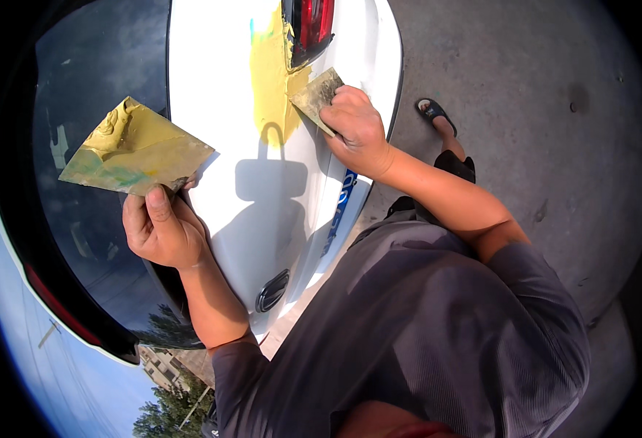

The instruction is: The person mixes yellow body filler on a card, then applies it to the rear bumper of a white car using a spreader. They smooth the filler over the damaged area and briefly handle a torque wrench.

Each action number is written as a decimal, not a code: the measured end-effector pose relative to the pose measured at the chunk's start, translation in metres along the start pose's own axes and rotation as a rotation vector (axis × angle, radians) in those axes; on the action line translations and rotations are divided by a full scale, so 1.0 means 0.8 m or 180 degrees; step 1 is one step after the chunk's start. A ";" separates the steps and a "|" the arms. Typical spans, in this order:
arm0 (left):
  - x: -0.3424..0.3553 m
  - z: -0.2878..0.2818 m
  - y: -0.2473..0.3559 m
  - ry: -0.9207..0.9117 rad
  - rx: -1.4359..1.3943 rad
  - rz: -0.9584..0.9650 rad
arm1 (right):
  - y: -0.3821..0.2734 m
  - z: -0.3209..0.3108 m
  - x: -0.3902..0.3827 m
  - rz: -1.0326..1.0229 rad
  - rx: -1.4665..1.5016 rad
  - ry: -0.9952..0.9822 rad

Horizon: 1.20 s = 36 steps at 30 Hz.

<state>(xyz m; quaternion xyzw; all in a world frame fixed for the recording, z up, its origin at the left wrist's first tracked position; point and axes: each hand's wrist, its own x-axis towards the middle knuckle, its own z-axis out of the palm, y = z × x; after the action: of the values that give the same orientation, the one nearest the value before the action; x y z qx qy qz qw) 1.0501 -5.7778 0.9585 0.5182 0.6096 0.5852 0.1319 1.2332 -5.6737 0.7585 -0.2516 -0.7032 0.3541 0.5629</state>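
My left hand [162, 226] grips a square metal putty board [135, 139] loaded with yellow putty streaked with green, held over the rear window's edge. My right hand [354, 131] holds a metal scraper blade [314, 95] against the white car body [215, 80], beside a patch of yellow putty [270, 73] that runs along the red tail light [310, 25]. The scraper's edge meets the putty patch at its right side, just below the tail light.
The dark rear window [98, 87] curves along the left. A round badge [272, 290] and a blue number plate [343, 193] sit lower on the car. My sandalled foot [436, 117] stands on grey concrete pavement [518, 87] at right. Sky, trees and a building show at lower left.
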 end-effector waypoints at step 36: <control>-0.002 -0.003 -0.003 -0.0109 0.0019 0.0025 | -0.056 -0.006 -0.036 -0.0012 0.0040 -0.0186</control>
<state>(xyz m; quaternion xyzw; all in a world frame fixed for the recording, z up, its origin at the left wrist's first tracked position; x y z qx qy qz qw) 1.0478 -5.7798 0.9568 0.5309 0.6070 0.5749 0.1384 1.2471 -5.7220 0.7763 -0.2363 -0.7176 0.3646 0.5444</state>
